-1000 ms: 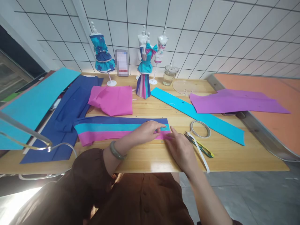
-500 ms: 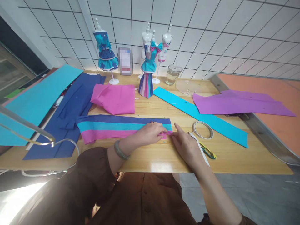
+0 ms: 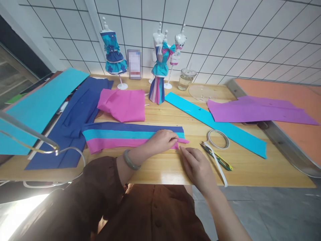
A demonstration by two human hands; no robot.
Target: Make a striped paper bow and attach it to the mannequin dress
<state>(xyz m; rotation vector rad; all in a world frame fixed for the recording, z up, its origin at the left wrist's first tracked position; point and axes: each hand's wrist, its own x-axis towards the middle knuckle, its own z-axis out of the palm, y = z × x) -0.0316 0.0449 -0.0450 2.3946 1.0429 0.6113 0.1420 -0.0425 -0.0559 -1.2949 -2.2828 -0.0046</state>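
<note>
A striped fabric strip (image 3: pixel 120 134) of navy, turquoise and pink bands lies across the table in front of me. My left hand (image 3: pixel 164 139) rests over its right end, fingers closed on the pink edge, where a narrow pink fold sticks out to the right. Just below that fold, my right hand (image 3: pixel 197 164) has its thumb and index finger pinched together beside the pink corner; what lies between them, if anything, is hidden. To its right are a roll of white tape (image 3: pixel 218 139) with a loose tail and yellow-handled thread snips (image 3: pixel 220 159).
Pink cloth (image 3: pixel 124 105) and a long turquoise strip (image 3: pixel 225 129) lie farther back. Dressed mini mannequins (image 3: pixel 160 67), a phone (image 3: pixel 134 65) and a glass jar (image 3: pixel 186 80) stand by the wall. Navy cloth (image 3: pixel 75 117) is left; purple cloth (image 3: pixel 255 110) overlaps a metal-edged orange surface (image 3: pixel 301 140).
My right hand has come off the pink fold and moved slightly down, with its fingers drawn together. The fold's end and the snips now show more fully. My left hand has stayed nearly in place.
</note>
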